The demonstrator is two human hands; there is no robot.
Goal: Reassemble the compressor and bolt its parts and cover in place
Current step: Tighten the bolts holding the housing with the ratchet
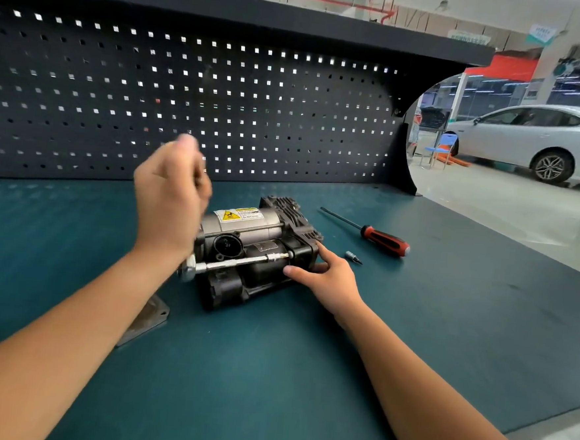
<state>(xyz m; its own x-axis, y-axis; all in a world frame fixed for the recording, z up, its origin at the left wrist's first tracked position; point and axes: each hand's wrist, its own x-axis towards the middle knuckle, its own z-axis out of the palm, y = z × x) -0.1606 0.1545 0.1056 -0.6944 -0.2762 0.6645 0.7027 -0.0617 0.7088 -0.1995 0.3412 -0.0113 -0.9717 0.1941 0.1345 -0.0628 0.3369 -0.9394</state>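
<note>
Teal bench [272, 356], black pegboard [187, 92], a splash of red.
The pegboard carries a grid of square holes; the compressor [262, 252] is silver and black with a yellow label [231, 215]; the wrench [234, 262] silver; the screwdriver [385, 241] red and black at the handle; the car [535, 134] beyond white.

The left hand [170, 197] is motion-blurred and hides the handle of the ratchet [234, 262].

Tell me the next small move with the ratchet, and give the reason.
Probably swing the silver ratchet through a tightening stroke with the left hand. Its long extension bar reaches along the black and silver compressor to what looks like a bolt, and the right hand braces the housing. The tool looks engaged, so turning seems the natural step.
</note>
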